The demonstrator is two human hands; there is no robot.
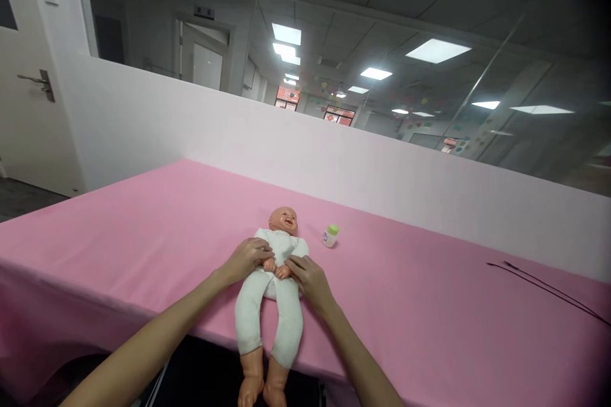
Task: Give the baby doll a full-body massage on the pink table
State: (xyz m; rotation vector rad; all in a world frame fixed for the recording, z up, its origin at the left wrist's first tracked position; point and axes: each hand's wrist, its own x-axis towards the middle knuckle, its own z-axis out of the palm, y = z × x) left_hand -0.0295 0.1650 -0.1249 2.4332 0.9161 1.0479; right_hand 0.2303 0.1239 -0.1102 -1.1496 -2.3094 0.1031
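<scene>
A baby doll (281, 245) in a white cloth suit lies on its back, head away from me, its bare feet hanging over the near edge of the pink-covered table (420, 305). My left hand (247, 259) grips the doll's arm on the left, fingers curled over the sleeve. On the other side my right hand (310, 276) closes round the other arm by the wrist. The doll's two small hands are held together over its belly. Past the doll's shoulder, to the right, stands a small clear jar (329, 238) with a green lid.
Two thin black cords (548, 289) lie across the table's right side. A low white wall (310, 159) with glass above runs along the back edge. A door (33, 95) with a metal handle is at the far left.
</scene>
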